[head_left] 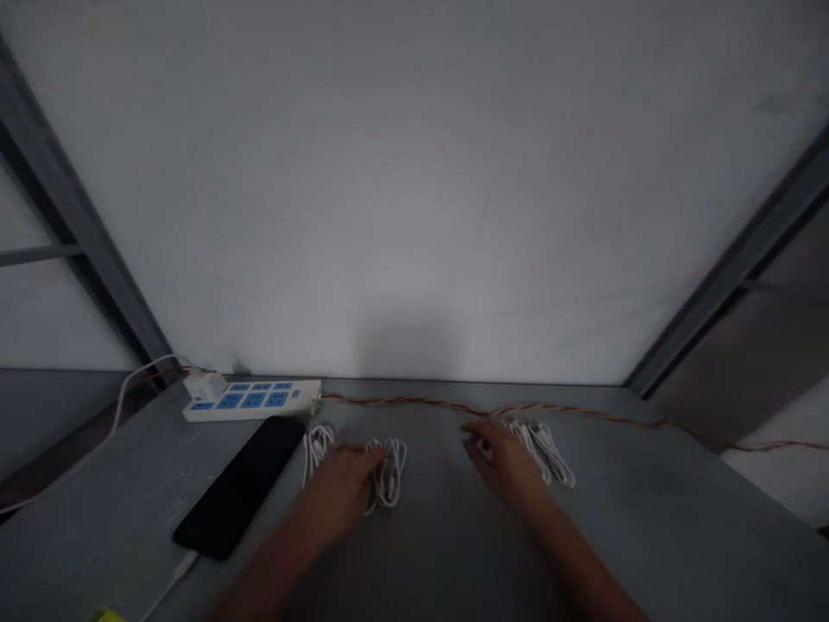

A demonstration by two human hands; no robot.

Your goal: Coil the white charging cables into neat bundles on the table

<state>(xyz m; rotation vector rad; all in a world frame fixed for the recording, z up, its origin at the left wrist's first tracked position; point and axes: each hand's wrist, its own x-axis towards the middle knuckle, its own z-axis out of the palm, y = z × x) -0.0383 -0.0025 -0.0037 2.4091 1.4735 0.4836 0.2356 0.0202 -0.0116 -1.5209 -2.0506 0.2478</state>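
Note:
My left hand [343,488] rests on the table with its fingertips against a coiled white cable [389,473], and it does not clearly grip it. Farther left, a smaller white cable coil [317,449] lies beside a black smartphone [238,488]. My right hand [502,458] hovers just left of a bundle of white cables [542,452], with its fingertips at or very near the bundle's end. The fingers of my right hand are slightly apart, and the hand holds nothing.
A white power strip [249,402] with blue sockets and a white plug [205,386] stands at the back left of the grey table [648,518]. Twisted orange wires [492,408] run along the back. A white wall [414,190] and grey metal struts rise behind.

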